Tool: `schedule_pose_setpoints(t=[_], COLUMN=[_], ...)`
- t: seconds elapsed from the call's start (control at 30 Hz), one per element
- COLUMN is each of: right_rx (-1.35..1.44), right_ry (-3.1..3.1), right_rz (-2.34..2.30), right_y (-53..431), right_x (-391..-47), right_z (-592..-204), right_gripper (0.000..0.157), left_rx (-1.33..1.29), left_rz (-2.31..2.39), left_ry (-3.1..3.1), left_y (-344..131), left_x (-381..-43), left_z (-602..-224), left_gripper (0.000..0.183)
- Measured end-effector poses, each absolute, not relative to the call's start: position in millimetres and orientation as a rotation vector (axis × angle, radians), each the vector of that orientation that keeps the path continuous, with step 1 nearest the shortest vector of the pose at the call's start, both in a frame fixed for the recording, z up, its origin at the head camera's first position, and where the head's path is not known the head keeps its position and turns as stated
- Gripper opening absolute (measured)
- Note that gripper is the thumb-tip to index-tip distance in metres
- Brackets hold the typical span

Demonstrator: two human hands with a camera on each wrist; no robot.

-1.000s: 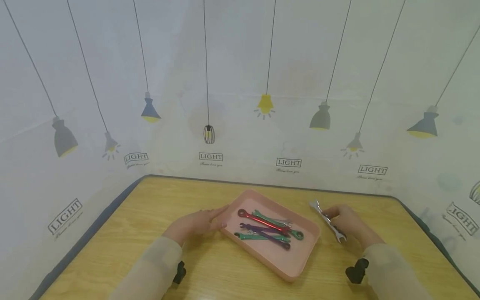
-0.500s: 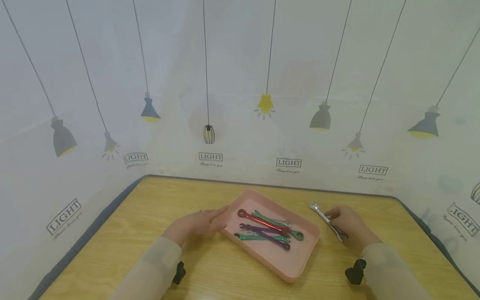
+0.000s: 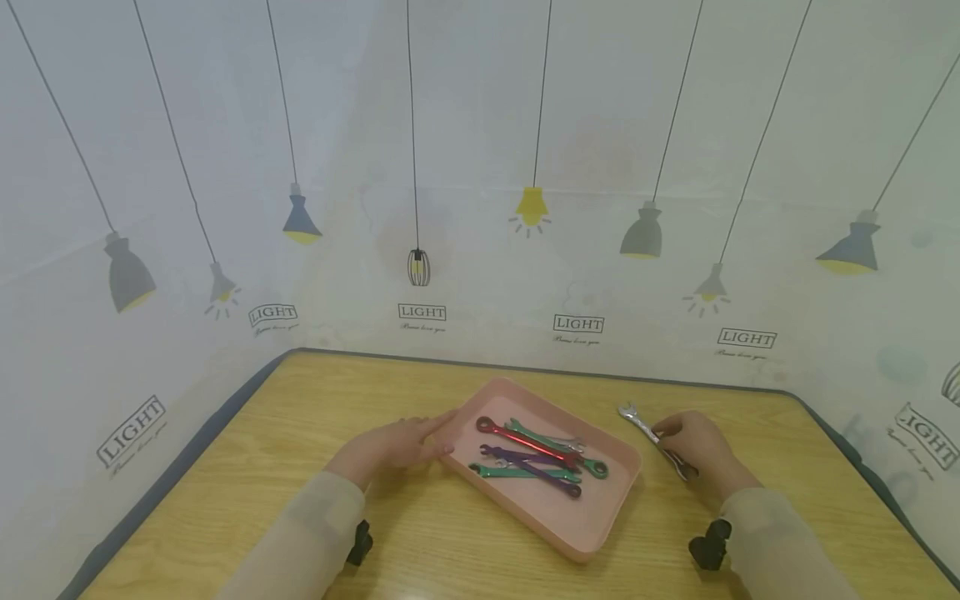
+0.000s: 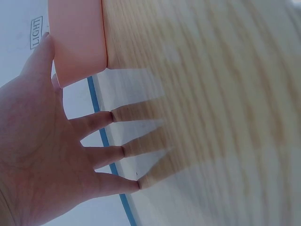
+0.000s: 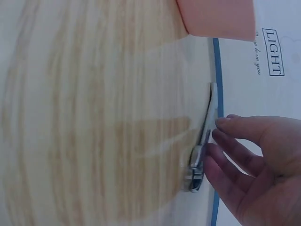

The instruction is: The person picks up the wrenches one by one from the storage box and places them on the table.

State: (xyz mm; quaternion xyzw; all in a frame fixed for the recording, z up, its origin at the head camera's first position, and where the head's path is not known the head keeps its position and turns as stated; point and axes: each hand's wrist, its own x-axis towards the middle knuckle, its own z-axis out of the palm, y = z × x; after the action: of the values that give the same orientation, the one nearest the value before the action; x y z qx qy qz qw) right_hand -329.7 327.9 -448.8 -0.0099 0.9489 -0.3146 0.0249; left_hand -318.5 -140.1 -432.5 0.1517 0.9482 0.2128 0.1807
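Observation:
My right hand (image 3: 697,446) has its curled fingers and thumb at the middle of a silver wrench (image 3: 640,422), to the right of the pink tray. In the right wrist view this wrench (image 5: 197,160) lies close over the wood, with the fingertips right at its side. My left hand (image 3: 405,442) rests against the tray's left corner, its fingers spread. Its thumb and index finger flank the tray wall (image 4: 77,42) in the left wrist view, while the other fingers reach down to the table. Inside the tray lie a red wrench (image 3: 525,442), green wrenches (image 3: 495,473), purple ones (image 3: 551,479) and silver ones.
The pink tray (image 3: 592,546) stands at an angle on the light wood table (image 3: 420,533). Behind the dark table edge (image 3: 420,360) hangs a pale wall covering (image 3: 480,167) printed with lamps. Small black devices are strapped at both wrists.
The silver wrench has turned slightly, its near end shifting a little right under my right hand. The left hand and the tray have stayed in place.

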Motion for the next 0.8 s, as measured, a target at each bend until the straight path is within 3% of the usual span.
schedule_pose_setpoints(t=[0.43,0.8], right_rx=[-0.202,-0.385], right_ry=[2.975,2.907], right_rz=[-0.980,-1.045], right_y=[317.5,272.4], right_x=[-316.6,-302.9], right_z=[-427.4,-403.0], right_gripper=[0.030,0.031], left_rx=[0.439,0.439], left_rz=[0.596,0.613], left_ry=[2.688,2.684], left_y=[-139.9,-141.1], left_x=[-317.8,-317.0], left_z=[-432.1,-431.8], left_gripper=[0.063,0.063])
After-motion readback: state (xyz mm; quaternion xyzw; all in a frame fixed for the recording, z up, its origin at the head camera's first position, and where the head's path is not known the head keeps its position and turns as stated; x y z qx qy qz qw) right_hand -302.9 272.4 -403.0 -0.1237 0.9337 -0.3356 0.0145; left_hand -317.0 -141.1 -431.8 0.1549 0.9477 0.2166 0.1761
